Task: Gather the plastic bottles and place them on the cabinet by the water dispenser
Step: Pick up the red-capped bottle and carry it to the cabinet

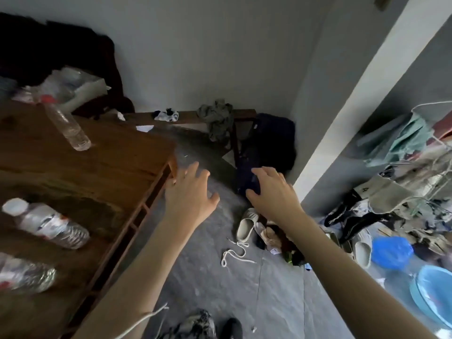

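Head view: three plastic bottles are seen lying on the wooden surface (102, 172): far bottle (67, 126), middle bottle (49, 225), near bottle (24, 274). Left hand (188, 194) and right hand (271, 192) are held released, fingers spread, above the floor (232, 289), nothing grasped.

Lowest bottle (24, 275) blurred, cut off by left edge; blue basin (433, 294) cut off right.

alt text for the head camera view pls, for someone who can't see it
A person's left hand and right hand, both empty with fingers spread, reach out over a cluttered grey floor. On the wooden table at left lie three clear plastic bottles. Shoes, a white lace and clothes litter the floor, with a blue basin at right.
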